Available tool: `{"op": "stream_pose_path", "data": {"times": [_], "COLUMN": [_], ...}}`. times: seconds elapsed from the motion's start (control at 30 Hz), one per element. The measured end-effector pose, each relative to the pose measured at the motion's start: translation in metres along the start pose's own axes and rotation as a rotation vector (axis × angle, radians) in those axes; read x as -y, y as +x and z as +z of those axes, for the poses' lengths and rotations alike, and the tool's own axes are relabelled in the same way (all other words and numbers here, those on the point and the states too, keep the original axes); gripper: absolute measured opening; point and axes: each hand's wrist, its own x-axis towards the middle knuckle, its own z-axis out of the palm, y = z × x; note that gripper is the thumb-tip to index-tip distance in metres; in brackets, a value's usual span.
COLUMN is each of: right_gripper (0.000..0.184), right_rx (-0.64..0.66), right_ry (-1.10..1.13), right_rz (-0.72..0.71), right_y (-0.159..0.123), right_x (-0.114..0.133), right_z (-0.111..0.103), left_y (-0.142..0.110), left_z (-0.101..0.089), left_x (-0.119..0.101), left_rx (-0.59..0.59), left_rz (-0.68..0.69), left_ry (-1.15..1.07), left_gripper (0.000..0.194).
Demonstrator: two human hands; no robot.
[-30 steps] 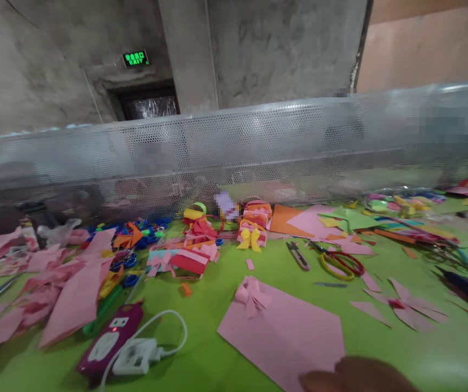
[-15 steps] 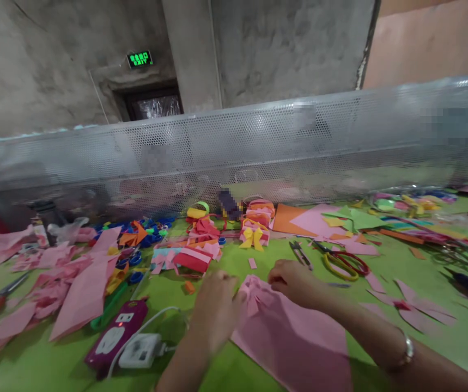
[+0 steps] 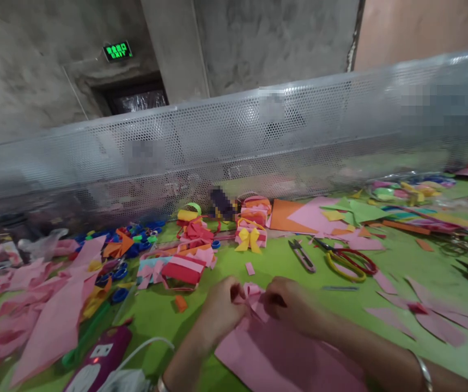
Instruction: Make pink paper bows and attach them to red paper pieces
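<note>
A folded pink paper bow (image 3: 254,295) sits at the far end of a large pink paper sheet (image 3: 277,354) on the green table. My left hand (image 3: 224,306) pinches the bow's left side, fingers curled in. On its right side, my right hand (image 3: 293,306) has closed fingers against the bow. The fingertips of both hands are partly hidden. Just beyond them lies a small pink paper scrap (image 3: 250,268).
Snips (image 3: 302,256) and scissors with yellow and red handles (image 3: 348,264) lie right of centre. Small paper bags (image 3: 184,267) stand left of centre. Pink paper pieces (image 3: 58,321) and a purple power strip (image 3: 98,362) are at left. A perforated metal panel (image 3: 217,130) borders the back.
My left hand has moved from the sheet's left edge up to the bow. My right hand has come inward to it. The view has shifted slightly, with the power strip now lower left.
</note>
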Motion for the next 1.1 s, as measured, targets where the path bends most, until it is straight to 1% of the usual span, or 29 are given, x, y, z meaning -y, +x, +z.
{"op": "stream_pose_path", "data": {"times": [0.07, 0.1, 0.17, 0.23, 0.27, 0.33, 0.43, 0.53, 0.6, 0.63, 0.67, 0.83, 0.93, 1.03, 1.1], "right_gripper": [0.011, 0.011, 0.011, 0.012, 0.015, 0.023, 0.026, 0.021, 0.012, 0.007, 0.006, 0.014, 0.017, 0.017, 0.018], "right_rx": [-0.063, -0.112, -0.245, -0.373, -0.416, -0.436, -0.409, -0.430, -0.435, -0.433, -0.429, -0.397, -0.401, -0.405, -0.421], "right_ry": [-0.006, -0.015, -0.030, -0.044, -0.054, -0.090, -0.217, -0.374, -0.407, -0.391, -0.362, -0.153, -0.081, -0.048, -0.030], "right_rz": [-0.012, -0.042, -0.177, -0.356, -0.434, -0.536, -0.605, -0.643, -0.642, -0.633, -0.623, -0.586, -0.567, -0.539, -0.512], "right_y": [0.000, -0.001, -0.003, -0.007, -0.009, -0.013, -0.016, -0.015, -0.015, -0.014, -0.014, -0.014, -0.013, -0.011, -0.009], "right_x": [0.001, 0.001, 0.003, 0.006, 0.008, 0.012, 0.016, 0.016, 0.016, 0.016, 0.016, 0.016, 0.014, 0.012, 0.011], "right_z": [0.000, -0.001, -0.003, -0.005, -0.006, -0.008, -0.006, -0.001, 0.003, 0.004, 0.005, 0.005, 0.004, 0.003, 0.003], "left_y": [0.002, 0.003, 0.005, 0.005, 0.005, 0.003, 0.001, -0.001, -0.001, -0.001, -0.001, 0.000, 0.001, 0.002, 0.001], "left_z": [-0.001, -0.001, -0.001, -0.001, -0.001, -0.003, -0.003, -0.001, 0.001, 0.002, 0.003, 0.006, 0.007, 0.010, 0.013], "left_x": [0.001, 0.003, 0.005, 0.005, 0.005, 0.003, 0.000, -0.002, -0.002, -0.002, -0.002, 0.000, 0.001, 0.001, 0.000], "left_rx": [0.024, 0.021, 0.005, 0.006, 0.006, -0.002, -0.023, -0.021, -0.023, -0.026, -0.029, -0.019, -0.053, -0.102, -0.112], "left_rz": [-0.045, -0.067, -0.124, -0.167, -0.174, -0.183, -0.210, -0.238, -0.237, -0.227, -0.212, -0.136, -0.066, 0.027, 0.084], "left_ry": [-0.222, -0.322, -0.476, -0.551, -0.572, -0.599, -0.645, -0.691, -0.708, -0.718, -0.729, -0.729, -0.639, -0.468, -0.342], "left_gripper": [0.019, 0.021, 0.028, 0.035, 0.036, 0.035, 0.033, 0.031, 0.032, 0.032, 0.031, 0.030, 0.029, 0.026, 0.025]}}
